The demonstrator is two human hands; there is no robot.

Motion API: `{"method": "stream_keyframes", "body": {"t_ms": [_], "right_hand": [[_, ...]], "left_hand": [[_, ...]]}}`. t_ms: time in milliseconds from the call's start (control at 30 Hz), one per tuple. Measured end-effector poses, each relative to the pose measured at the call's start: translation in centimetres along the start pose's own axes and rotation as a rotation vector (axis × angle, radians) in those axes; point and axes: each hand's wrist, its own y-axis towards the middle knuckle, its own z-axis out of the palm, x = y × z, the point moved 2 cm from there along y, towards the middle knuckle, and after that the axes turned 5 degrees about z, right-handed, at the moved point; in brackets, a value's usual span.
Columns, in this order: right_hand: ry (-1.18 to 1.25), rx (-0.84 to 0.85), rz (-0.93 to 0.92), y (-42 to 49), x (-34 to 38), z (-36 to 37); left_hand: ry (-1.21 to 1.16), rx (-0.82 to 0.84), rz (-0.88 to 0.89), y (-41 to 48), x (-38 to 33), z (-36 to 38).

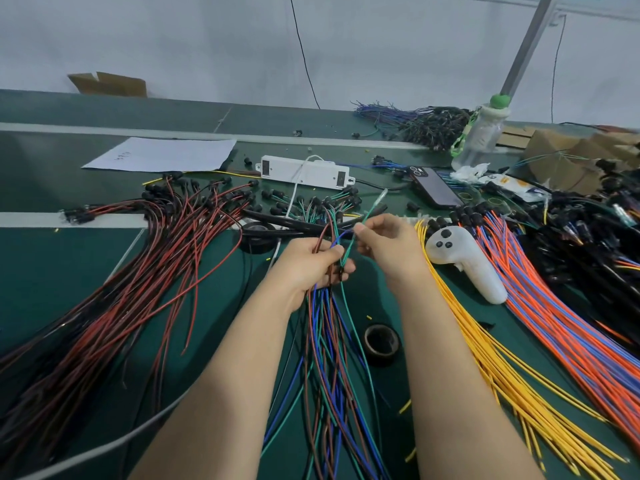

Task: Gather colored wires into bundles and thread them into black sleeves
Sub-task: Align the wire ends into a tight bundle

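My left hand [313,263] grips a bundle of blue, brown and green wires [329,358] that trails down toward me between my forearms. My right hand [388,244] pinches a single green wire [369,213] whose clear-tipped end points up and away, while its lower part runs down into the bundle at my left fingers. Black sleeves [298,225] lie flat on the green table just beyond both hands.
A red-and-black wire pile [138,271] spreads at left, yellow wires [485,358] and orange-blue wires [561,306] at right. A white controller [464,261], tape rolls [381,342], white box [301,171], phone [436,190], bottle [481,133] and paper [166,154] lie around.
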Motion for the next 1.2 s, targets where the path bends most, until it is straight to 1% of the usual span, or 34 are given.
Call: {"method": "stream_keyframes", "body": {"t_ms": [100,200,300,367,467,533,633,700,767,867,900,967,1067,1200], "right_hand": [[0.002,-0.007,-0.05,0.0,0.0,0.2],[0.04,0.014,-0.045,-0.2,0.0,0.2],[0.024,0.123,0.04,-0.1,0.0,0.3],[0.028,0.162,0.115,-0.1,-0.1,0.4],[0.021,0.21,0.209,-0.4,-0.8,0.6],[-0.001,0.242,0.229,-0.5,-1.0,0.7],[-0.034,0.169,0.184,-0.2,-1.0,0.4],[-0.116,0.125,0.117,0.0,-0.8,0.2],[-0.221,0.124,0.037,0.1,-0.5,0.0],[-0.487,0.139,-0.1,-0.1,0.2,0.1],[-0.532,0.14,-0.139,-0.1,0.4,0.2],[-0.514,0.122,-0.191,-0.3,0.4,0.4],[-0.472,0.057,-0.201,-0.4,0.1,0.5],[-0.565,0.077,-0.128,-0.1,-0.4,0.6]], "left_hand": [[-0.002,0.009,0.008,0.1,-0.1,-0.2],[-0.004,-0.007,0.009,0.1,-0.1,-0.6],[-0.057,0.006,-0.009,0.0,0.1,-0.8],[-0.072,0.013,-0.012,-0.1,0.0,-0.9],[-0.031,0.03,-0.009,-0.1,-0.2,-0.8],[-0.011,0.039,-0.016,-0.1,-0.1,-0.6],[0.015,0.041,-0.031,-0.3,-0.1,-0.8],[0.016,0.035,-0.036,-0.3,-0.1,-1.2],[0.021,0.025,-0.037,-0.3,-0.1,-1.5],[0.049,0.005,-0.022,-0.3,-0.1,-1.6],[0.052,0.005,-0.019,-0.3,-0.2,-1.6],[0.036,0.011,-0.019,-0.3,-0.3,-1.6],[0.01,0.018,-0.021,-0.4,-0.4,-1.6],[-0.001,0.026,-0.03,-0.7,-0.4,-1.4]]}}
